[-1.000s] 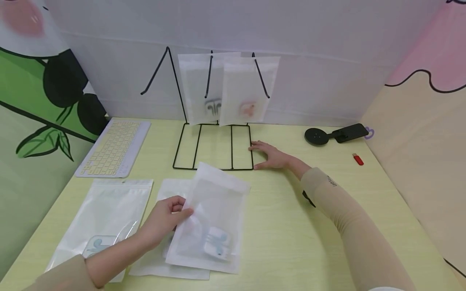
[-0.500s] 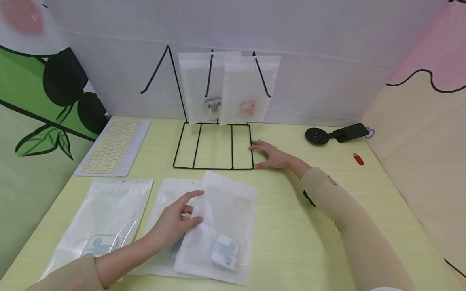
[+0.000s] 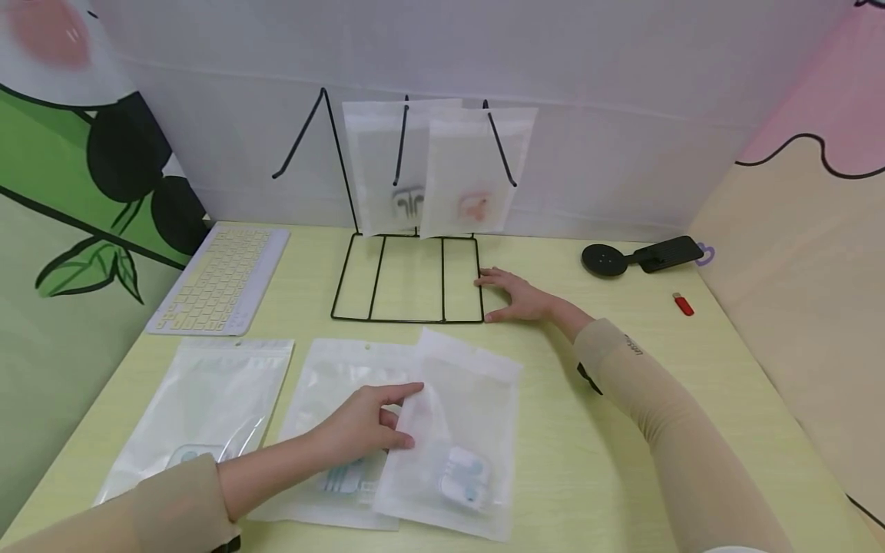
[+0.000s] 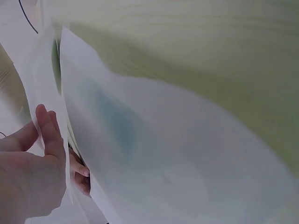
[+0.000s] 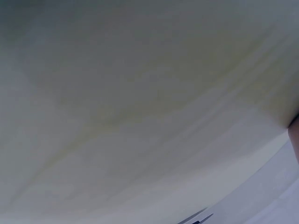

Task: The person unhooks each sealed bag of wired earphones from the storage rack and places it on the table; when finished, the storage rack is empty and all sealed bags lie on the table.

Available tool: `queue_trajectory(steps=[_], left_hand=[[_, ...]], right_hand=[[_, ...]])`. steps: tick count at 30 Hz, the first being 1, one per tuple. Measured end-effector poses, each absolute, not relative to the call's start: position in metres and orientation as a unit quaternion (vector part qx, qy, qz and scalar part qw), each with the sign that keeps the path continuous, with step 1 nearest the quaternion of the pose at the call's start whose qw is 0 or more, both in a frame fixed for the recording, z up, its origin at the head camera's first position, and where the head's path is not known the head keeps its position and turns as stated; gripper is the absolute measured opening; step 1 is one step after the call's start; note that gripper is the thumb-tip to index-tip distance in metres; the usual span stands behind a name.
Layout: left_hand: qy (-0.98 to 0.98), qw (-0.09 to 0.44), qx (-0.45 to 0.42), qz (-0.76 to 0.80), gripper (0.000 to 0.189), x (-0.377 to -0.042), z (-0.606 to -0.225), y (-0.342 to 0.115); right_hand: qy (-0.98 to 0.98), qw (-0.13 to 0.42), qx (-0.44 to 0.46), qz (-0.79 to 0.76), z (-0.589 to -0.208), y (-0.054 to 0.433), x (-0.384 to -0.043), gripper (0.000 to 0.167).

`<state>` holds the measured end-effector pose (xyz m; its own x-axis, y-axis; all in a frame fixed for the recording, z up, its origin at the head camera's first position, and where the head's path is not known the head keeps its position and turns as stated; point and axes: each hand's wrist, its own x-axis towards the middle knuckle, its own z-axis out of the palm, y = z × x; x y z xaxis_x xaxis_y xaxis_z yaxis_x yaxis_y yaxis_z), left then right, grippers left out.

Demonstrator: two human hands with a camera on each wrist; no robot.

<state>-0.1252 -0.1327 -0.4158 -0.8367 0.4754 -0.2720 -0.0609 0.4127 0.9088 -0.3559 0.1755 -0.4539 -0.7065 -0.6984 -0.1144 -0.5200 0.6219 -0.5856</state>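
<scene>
My left hand (image 3: 366,422) pinches the left edge of a frosted white zip pouch (image 3: 477,407); blue-and-white earphones in a case (image 3: 465,478) show through its lower part. This pouch overlaps a second white pouch (image 3: 332,365) lying on the table. In the left wrist view, the edge of the held pouch runs between thumb and fingers. My right hand (image 3: 518,298) lies on the table with fingers spread, fingertips at the right side of a black wire rack's base (image 3: 408,320). Two white pouches hang on the rack, one with dark earphones (image 3: 408,202), one with pink earphones (image 3: 474,205).
A third flat pouch (image 3: 228,376) lies at the left, partly under my left forearm. Behind it is a lilac keyboard (image 3: 221,280). At the back right are a black folding stand (image 3: 604,260) and a red USB stick (image 3: 683,304). The rack's left hook (image 3: 299,134) is bare.
My left hand has moved right, drawing the held pouch away from the second pouch, which now shows more, including its blue-and-white contents. My right hand stays at the rack.
</scene>
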Motion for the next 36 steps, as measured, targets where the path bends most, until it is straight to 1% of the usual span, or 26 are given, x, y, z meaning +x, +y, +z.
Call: queue_trajectory(steps=[9,15,21,26,31,33,36], left_hand=[[0.792,0.277,0.152,0.523,0.094,-0.124,-0.422,-0.114],[0.796,0.286,0.163,0.508,0.101,-0.119,-0.422,-0.105],[0.822,0.303,0.178,0.448,0.104,-0.114,-0.415,-0.106],[0.822,0.323,0.181,0.433,0.1,-0.114,-0.4,-0.119],[0.806,0.349,0.183,0.442,0.09,-0.124,-0.383,-0.133],[0.808,0.342,0.198,0.436,0.087,-0.131,-0.375,-0.138],[0.824,0.3,0.23,0.422,0.082,-0.147,-0.365,-0.147]], right_hand=[[0.884,0.165,-0.346,-0.267,-0.454,0.175,-0.356,0.076],[0.887,0.164,-0.344,-0.263,-0.454,0.176,-0.356,0.075],[0.882,0.162,-0.352,-0.269,-0.456,0.177,-0.357,0.076],[0.882,0.165,-0.35,-0.269,-0.456,0.176,-0.356,0.076],[0.885,0.165,-0.345,-0.266,-0.454,0.177,-0.356,0.076],[0.885,0.166,-0.345,-0.266,-0.455,0.177,-0.356,0.076],[0.883,0.168,-0.347,-0.268,-0.456,0.176,-0.357,0.075]])
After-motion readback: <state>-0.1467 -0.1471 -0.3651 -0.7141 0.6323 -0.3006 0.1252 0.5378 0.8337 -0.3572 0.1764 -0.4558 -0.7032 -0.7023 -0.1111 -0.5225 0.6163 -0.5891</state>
